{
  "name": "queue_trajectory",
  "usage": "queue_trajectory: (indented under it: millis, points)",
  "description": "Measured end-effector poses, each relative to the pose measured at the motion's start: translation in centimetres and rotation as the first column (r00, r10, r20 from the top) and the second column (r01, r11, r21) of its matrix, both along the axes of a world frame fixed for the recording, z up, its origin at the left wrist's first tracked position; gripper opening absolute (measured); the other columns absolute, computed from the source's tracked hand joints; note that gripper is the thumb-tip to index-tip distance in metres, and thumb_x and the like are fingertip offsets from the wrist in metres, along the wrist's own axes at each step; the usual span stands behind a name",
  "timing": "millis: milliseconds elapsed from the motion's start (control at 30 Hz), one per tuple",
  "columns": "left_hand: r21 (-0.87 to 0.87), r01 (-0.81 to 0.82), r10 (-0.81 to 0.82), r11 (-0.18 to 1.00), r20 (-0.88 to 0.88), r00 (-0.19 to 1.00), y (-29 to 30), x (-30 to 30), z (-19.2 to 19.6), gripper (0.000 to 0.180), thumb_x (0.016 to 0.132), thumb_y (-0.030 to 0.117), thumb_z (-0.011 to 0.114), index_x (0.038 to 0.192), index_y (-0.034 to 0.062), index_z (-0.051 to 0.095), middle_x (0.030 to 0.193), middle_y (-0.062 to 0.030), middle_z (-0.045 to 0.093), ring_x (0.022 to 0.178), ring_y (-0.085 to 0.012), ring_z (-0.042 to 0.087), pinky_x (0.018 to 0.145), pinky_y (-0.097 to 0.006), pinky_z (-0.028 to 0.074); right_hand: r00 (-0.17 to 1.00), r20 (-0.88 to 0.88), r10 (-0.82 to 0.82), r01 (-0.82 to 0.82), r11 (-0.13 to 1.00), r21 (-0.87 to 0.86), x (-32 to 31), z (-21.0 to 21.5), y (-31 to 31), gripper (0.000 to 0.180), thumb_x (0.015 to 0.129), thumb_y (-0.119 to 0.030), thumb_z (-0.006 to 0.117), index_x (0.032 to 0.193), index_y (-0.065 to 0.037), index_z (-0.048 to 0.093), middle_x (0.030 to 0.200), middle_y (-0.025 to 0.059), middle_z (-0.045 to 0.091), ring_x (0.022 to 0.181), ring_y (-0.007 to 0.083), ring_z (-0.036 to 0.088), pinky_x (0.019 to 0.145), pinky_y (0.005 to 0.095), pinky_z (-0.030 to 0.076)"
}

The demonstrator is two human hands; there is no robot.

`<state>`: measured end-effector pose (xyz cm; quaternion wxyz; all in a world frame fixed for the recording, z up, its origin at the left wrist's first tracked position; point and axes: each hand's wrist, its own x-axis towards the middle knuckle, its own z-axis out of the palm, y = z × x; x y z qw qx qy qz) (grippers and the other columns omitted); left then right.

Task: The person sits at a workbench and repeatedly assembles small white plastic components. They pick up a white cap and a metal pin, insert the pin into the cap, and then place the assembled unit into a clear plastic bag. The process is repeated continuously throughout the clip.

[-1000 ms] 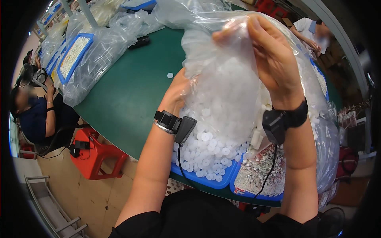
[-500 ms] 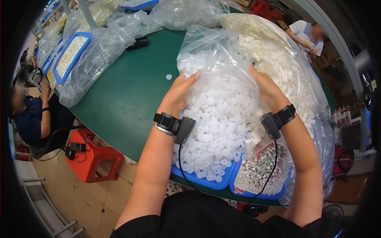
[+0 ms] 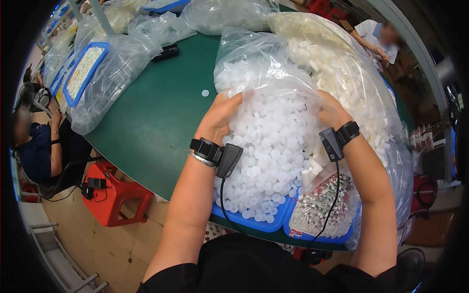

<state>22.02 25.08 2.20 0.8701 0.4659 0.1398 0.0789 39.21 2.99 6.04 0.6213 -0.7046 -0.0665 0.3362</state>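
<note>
A clear plastic bag (image 3: 254, 49) full of small white round discs (image 3: 268, 151) lies in front of me, its mouth toward me. The discs spread down from it into a blue tray (image 3: 259, 224). My left hand (image 3: 220, 117) grips the bag's left edge, thumb over the plastic. On the opposite side my right hand (image 3: 333, 111) holds the bag's right edge, its fingertips partly hidden by plastic and discs. A second blue tray (image 3: 293, 230), beside the first, holds thin white and reddish pin-like parts (image 3: 322, 212). A few white cylinders (image 3: 310, 172) lie just above it.
A large bag of cream-coloured parts (image 3: 337, 63) bulges at the right. One loose disc (image 3: 205, 93) lies on the green table (image 3: 146, 122). More bags and a blue-rimmed tray (image 3: 88, 73) stand far left. A red stool (image 3: 115, 195) and a seated person (image 3: 41, 149) are left; another person is far right.
My right hand has moved down a little and its outstretched thumb has closed onto the bag's edge. My left hand stays nearly in place. The view has shifted slightly.
</note>
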Motion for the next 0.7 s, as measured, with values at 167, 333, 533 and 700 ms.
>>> queue_trajectory:
  millis: [167, 333, 533, 700]
  points:
    - [-0.073, -0.133, 0.143, 0.988, 0.151, 0.978, 0.0, -0.4, 0.2, 0.038, 0.091, 0.016, 0.064, 0.124, -0.0019, 0.057, 0.112, -0.0099, 0.066, 0.100, -0.0180, 0.064, 0.086, -0.032, 0.053, 0.951, -0.223, -0.216, 0.259, 0.948, 0.187, 3.1, 0.8, 0.2, 0.020, 0.084, -0.008, 0.062, 0.101, 0.003, 0.063, 0.097, 0.0120, 0.066, 0.068, 0.0216, 0.063, 0.070, 0.0369, 0.055]
    - [-0.264, -0.088, 0.145, 0.960, 0.205, 0.968, 1.5, -0.6, -0.3, 0.038, 0.095, 0.021, 0.060, 0.126, -0.0015, 0.056, 0.114, -0.0111, 0.065, 0.101, -0.0204, 0.064, 0.088, -0.034, 0.053, 0.953, -0.300, -0.046, 0.149, 0.932, 0.330, 2.0, 1.4, 1.1, 0.025, 0.088, -0.017, 0.062, 0.107, -0.001, 0.061, 0.099, 0.0106, 0.066, 0.081, 0.0213, 0.064, 0.081, 0.0388, 0.054]
    - [-0.064, -0.080, 0.085, 0.995, 0.085, 0.993, 1.1, -0.4, -1.2, 0.043, 0.099, 0.029, 0.056, 0.129, -0.0019, 0.053, 0.118, -0.0114, 0.062, 0.104, -0.0202, 0.062, 0.088, -0.034, 0.053, 0.975, -0.208, 0.077, -0.036, 0.980, 0.196, -0.4, 0.6, 1.8, 0.052, 0.090, -0.043, 0.066, 0.121, -0.002, 0.056, 0.116, 0.0100, 0.062, 0.103, 0.0209, 0.061, 0.090, 0.0409, 0.051]
    - [0.115, -0.027, 0.033, 0.993, -0.045, 0.998, 0.1, -0.1, -0.7, 0.049, 0.099, 0.035, 0.055, 0.132, -0.0016, 0.051, 0.122, -0.0107, 0.059, 0.110, -0.0183, 0.059, 0.084, -0.031, 0.054, 0.983, -0.045, 0.179, -0.184, 0.963, -0.195, -1.8, 1.3, 1.8, 0.065, 0.088, -0.048, 0.067, 0.127, 0.003, 0.054, 0.114, 0.0112, 0.063, 0.102, 0.0191, 0.062, 0.087, 0.0368, 0.050]
